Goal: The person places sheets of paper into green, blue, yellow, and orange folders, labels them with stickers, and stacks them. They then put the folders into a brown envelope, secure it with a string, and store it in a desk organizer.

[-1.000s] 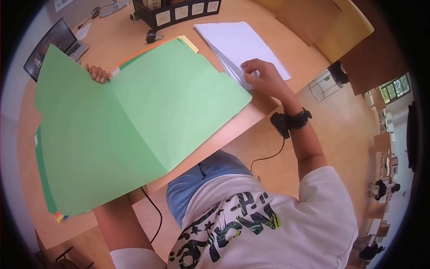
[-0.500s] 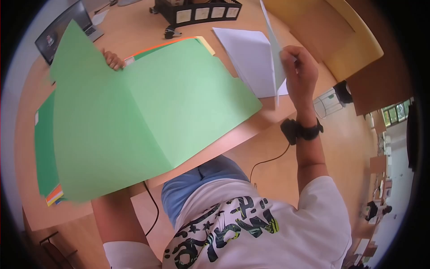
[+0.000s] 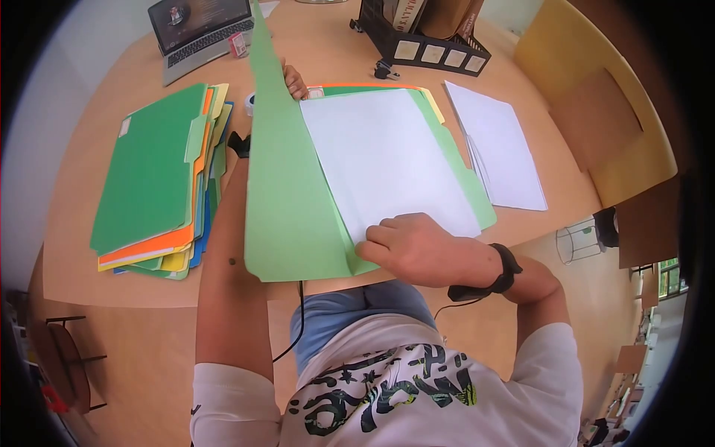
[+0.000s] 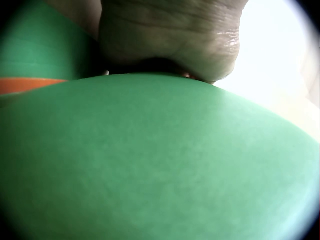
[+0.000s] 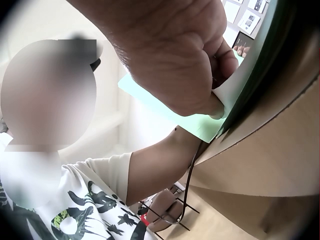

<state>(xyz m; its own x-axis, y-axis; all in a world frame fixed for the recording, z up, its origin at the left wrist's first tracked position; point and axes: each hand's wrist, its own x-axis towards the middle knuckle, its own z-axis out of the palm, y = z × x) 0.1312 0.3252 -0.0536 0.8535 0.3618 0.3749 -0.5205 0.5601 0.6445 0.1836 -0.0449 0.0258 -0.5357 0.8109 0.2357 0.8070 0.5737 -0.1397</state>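
A light green file folder (image 3: pixel 287 216) lies opened near the table's front edge, its left cover raised. My left hand (image 3: pixel 294 80) grips that cover at its far end, fingers curled over the edge; in the left wrist view the green cover (image 4: pixel 165 160) hides most of this hand. On the folder's right half rests a white sheet of paper (image 3: pixel 387 156). My right hand (image 3: pixel 413 249) pinches the sheet's near edge with curled fingers, close to the fold. Under the folder, the edges of orange and yellow folders (image 3: pixel 432 104) show.
To the left sits a stack of coloured folders (image 3: pixel 153 167). A pile of white paper (image 3: pixel 499 149) lies right of the opened folder. Farther back are a laptop (image 3: pixel 205 37), a black file rack (image 3: pixel 428 56) with books, and a small black object (image 3: pixel 385 70). A yellow chair (image 3: pixel 596 97) borders the table's right side.
My right hand lifted a white sheet off the pile and brought it left onto the opened folder. The left cover now stands more upright, and the head view has shifted left, showing the folder stack.
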